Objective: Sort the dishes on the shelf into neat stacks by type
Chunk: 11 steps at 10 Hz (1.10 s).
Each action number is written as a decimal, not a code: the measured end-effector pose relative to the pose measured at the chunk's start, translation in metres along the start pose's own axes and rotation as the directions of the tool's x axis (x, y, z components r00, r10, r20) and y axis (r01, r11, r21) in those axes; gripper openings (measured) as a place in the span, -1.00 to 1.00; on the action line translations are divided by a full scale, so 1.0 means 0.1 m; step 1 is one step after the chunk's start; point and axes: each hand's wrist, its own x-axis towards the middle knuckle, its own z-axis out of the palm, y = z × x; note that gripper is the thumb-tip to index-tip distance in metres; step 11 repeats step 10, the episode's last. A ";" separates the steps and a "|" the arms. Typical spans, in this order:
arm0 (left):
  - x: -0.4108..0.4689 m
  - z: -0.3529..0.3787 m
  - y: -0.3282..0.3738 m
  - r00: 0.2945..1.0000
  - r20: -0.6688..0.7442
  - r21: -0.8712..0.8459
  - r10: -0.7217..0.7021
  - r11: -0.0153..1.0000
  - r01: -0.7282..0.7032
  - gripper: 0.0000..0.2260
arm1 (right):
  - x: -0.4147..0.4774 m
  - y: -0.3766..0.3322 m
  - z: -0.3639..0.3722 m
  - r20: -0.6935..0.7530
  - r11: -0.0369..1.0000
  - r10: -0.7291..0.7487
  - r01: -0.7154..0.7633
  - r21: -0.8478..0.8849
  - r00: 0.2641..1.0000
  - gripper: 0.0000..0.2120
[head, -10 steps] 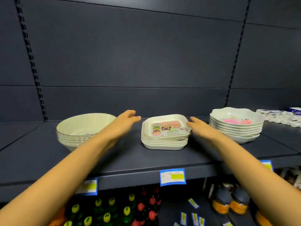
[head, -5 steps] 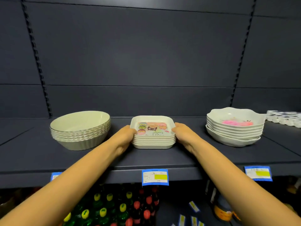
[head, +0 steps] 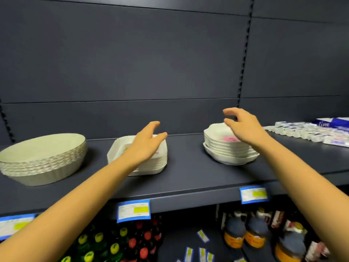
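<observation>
On the shelf (head: 188,167), I've released the square plates (head: 162,160) — my left hand (head: 145,144) open above them, my right hand (head: 241,127) loose and empty over the scalloped bowls (head: 226,152). Plates look squared — bowls probably next.

Three dish stacks (head: 43,161) (head: 160,163) (head: 226,154), two hands (head: 143,146) (head: 243,129)

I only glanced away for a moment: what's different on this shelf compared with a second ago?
Both hands let go of the square plate stack they gripped from either side. The left hand is now raised over it, fingers straight; the right hand swung right, over the scalloped dish stack, holding nothing. The three stacks, round bowl stack included, stayed put.
</observation>
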 end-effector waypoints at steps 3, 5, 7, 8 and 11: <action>0.38 1.15 0.44 0.944 0.233 -0.245 -0.232 0.926 0.288 -0.40 | 0.30 1.09 -0.32 0.289 0.778 0.414 -0.500 0.379 0.863 -0.79; 0.41 1.49 0.55 0.934 0.218 -0.603 -0.284 0.713 0.357 -0.61 | 0.36 1.25 -0.25 0.405 0.698 0.394 -0.555 0.452 0.825 -0.81; 0.36 1.55 0.59 0.926 0.125 -0.613 -0.356 0.706 0.354 -0.64 | 0.37 1.25 -0.20 0.439 0.674 0.355 -0.551 0.491 0.825 -0.75; 0.34 1.55 0.54 0.925 0.085 -0.608 -0.371 0.716 0.343 -0.68 | 0.38 1.25 -0.17 0.446 0.687 0.325 -0.532 0.495 0.834 -0.74; 0.30 1.46 0.43 0.919 0.112 -0.546 -0.379 0.749 0.376 -0.58 | 0.38 1.22 -0.10 0.423 0.740 0.283 -0.477 0.474 0.861 -0.73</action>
